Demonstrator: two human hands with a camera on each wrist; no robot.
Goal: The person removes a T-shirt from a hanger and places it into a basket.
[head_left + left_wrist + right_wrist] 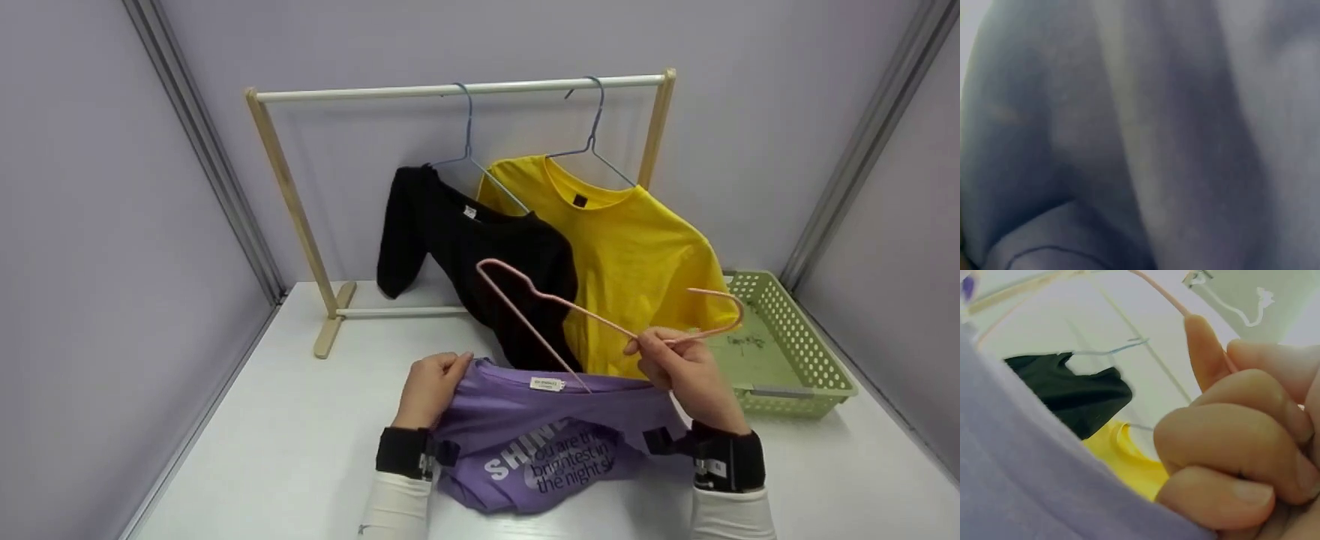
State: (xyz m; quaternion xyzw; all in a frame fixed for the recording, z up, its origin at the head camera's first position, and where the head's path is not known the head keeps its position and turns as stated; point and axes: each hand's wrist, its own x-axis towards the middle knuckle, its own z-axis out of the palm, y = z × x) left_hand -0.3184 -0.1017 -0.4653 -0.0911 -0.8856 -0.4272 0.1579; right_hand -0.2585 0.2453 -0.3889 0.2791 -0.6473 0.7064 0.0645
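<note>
A purple T-shirt (495, 427) with printed lettering and a white neck label is stretched between the hands at the front of the table. My left hand (431, 390) grips the shirt at its left shoulder. Between thumb and forefinger, my right hand (697, 379) pinches a pink wire hanger (532, 327) near its hook, which points right. One hanger end reaches left over the collar, and its bottom bar passes down into the neck opening. In the right wrist view the lower fingers (1219, 498) are curled beside the purple cloth; whether they hold it, I cannot tell. Blurred cloth (1185, 140) fills the left wrist view.
Behind the hands stands a rack with a white rail (360, 94) and wooden posts. A black shirt (495, 247) and a yellow T-shirt (622, 247) hang there on blue wire hangers. A green perforated basket (806, 337) sits at the right, partly behind the yellow sleeve.
</note>
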